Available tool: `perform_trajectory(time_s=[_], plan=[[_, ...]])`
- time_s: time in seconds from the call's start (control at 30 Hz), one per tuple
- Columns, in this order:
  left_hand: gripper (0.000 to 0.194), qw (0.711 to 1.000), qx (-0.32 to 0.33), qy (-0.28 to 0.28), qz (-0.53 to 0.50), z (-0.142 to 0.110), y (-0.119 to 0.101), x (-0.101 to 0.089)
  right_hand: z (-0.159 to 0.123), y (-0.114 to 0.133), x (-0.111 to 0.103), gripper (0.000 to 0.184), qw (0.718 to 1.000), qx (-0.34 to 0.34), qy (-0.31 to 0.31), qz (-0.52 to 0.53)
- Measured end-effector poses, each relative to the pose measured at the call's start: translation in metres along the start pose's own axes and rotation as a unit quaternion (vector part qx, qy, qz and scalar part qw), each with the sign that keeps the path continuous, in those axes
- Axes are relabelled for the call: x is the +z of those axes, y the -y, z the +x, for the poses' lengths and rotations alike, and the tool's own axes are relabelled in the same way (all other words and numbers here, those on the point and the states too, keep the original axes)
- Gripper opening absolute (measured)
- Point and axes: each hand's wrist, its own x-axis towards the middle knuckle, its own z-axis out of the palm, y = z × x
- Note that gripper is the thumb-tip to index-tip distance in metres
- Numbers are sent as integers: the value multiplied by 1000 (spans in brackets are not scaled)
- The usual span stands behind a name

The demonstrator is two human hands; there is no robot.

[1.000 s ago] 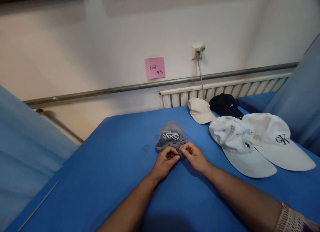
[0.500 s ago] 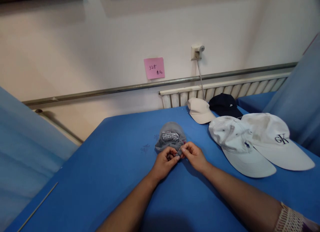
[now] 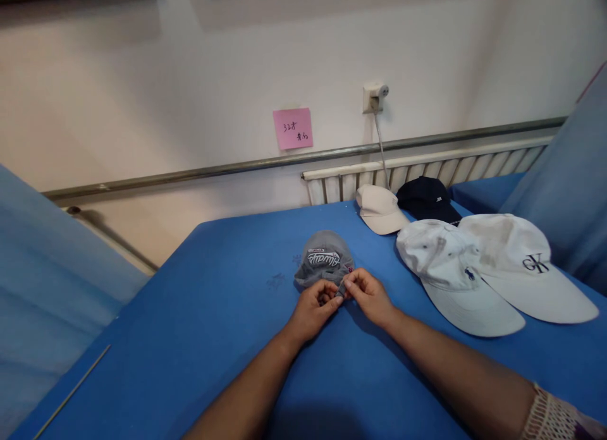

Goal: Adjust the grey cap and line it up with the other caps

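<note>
Grey baseball cap [image 3: 324, 258] lies crown-up on the blue surface [image 3: 199, 313]; left hand [image 3: 313, 308] and right hand [image 3: 370, 296] each pinch its near edge, steadying it.

Grey cap [image 3: 324, 258]: white script logo on front, crown facing far, rear strap at near edge; lies mid blue table, left of other caps.

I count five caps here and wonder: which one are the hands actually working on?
The grey cap with white lettering. Both the left hand and right hand pinch its near edge; the other four lie untouched to the right.
</note>
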Motion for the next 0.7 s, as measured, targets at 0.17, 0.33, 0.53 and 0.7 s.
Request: perform_trajectory(time_s=[0.17,0.33,0.53,0.7], plan=[[25,999,11,-13,28,0,0,0,-1,-2,0,24,1000,-12,8,-3],[27,1000,0,-4,31,0,-4,-3,0,-3,-1,26,1000,-16,7,0],[30,999,-10,19,41,1,-5,-6,0,-3,-1,30,1000,2,5,-7],[31,999,-18,-14,46,2,-5,-2,-1,-3,-1,29,1000,2,9,-14]])
